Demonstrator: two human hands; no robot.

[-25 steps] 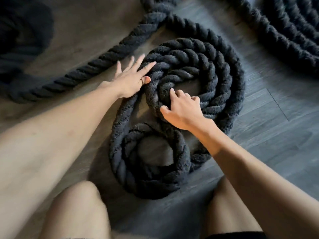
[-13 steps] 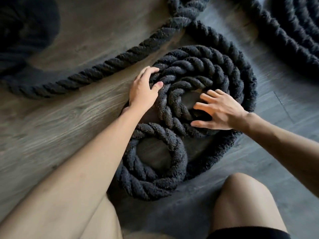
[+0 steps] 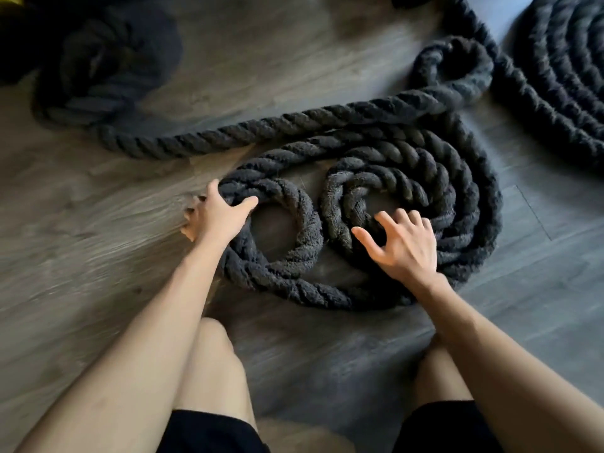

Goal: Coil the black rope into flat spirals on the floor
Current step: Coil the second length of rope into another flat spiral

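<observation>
The thick, fuzzy, twisted black rope (image 3: 408,178) lies in two flat spirals on the grey wood-grain floor (image 3: 98,256). The left hand (image 3: 217,215) grips the small ring's edge; the right hand (image 3: 403,245) hovers, fingers (image 3: 385,220) spread.

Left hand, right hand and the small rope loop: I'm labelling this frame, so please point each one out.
left hand (image 3: 218,217), head view, on the back of the hand.
right hand (image 3: 405,246), head view, on the back of the hand.
small rope loop (image 3: 309,223), head view, on its right-hand arc.
</observation>
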